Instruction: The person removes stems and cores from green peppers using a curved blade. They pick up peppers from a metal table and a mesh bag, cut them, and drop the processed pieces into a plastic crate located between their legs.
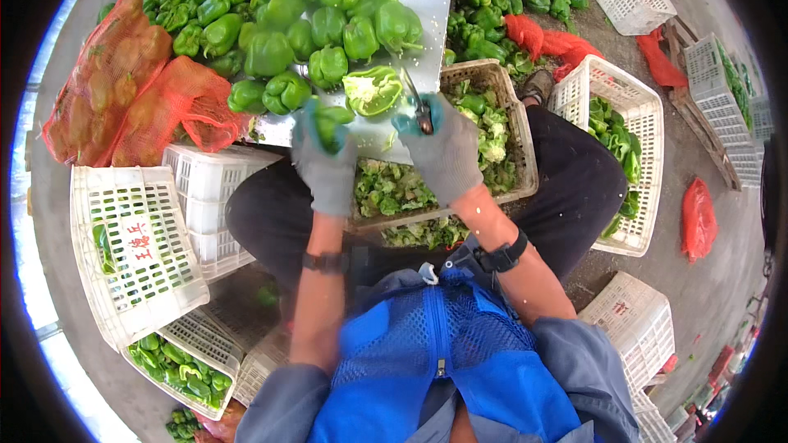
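My left hand [322, 160], in a grey glove with teal fingertips, is closed around a green bell pepper [332, 126] at the near edge of the metal tabletop [432, 20]. My right hand [442, 152], gloved alike, grips a small knife [423, 117] with a dark handle. Its thin blade points away from me. Just beyond both hands, a cut bell pepper [373, 91] lies on the metal with its pale core and seeds showing. Whole green bell peppers [268, 51] are heaped behind it and to the left.
Between my legs stands a crate [529, 166] of pepper scraps. A white crate [654, 189] with green peppers is at my right. Stacked white crates [139, 246] stand at my left, below red mesh sacks [107, 86]. More peppers [484, 0] lie beyond the table's right edge.
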Tool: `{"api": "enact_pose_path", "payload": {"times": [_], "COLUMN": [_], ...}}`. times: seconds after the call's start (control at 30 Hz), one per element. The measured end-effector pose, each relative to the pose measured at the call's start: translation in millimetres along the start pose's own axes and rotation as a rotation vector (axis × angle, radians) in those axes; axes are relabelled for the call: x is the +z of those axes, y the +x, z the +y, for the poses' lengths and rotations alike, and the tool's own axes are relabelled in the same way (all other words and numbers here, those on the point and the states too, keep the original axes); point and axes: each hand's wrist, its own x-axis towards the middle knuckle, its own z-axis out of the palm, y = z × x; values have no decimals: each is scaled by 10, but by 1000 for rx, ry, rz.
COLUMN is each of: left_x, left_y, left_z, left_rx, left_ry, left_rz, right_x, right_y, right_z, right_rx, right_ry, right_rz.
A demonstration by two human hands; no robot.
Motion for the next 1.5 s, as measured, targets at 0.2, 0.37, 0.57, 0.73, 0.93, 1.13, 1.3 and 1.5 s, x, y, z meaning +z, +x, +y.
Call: {"api": "enact_pose_path", "payload": {"times": [0.2,0.37,0.57,0.73,0.93,1.13,1.3,1.5], "left_x": [-84,-282,-198,732,1665,589,320,301], "left_y": [37,-165,32,60,-136,-110,-668,-888], "left_z": [-133,-178,631,1140,2824,1324,1392,906], "left_rx": [-321,-134,594,730,270,14,-1110,-1069], "left_ry": [-338,-196,414,334,-651,-235,-724,-1064], "left_rz": [21,-7,-117,-361,-733,-586,-775,-731], "right_x": [419,849,788,467,-72,-931,-1105,-903], "right_y": [689,1007,390,-43,-146,-344,-413,-550], "right_z": [-93,62,135,151,647,641,364,376], "right_rx": [-280,-75,45,87,154,167,-192,-362], "right_ry": [-94,-294,41,327,562,670,356,169], "right_rz": [159,-356,-234,-147,148,81,-232,-368]}}
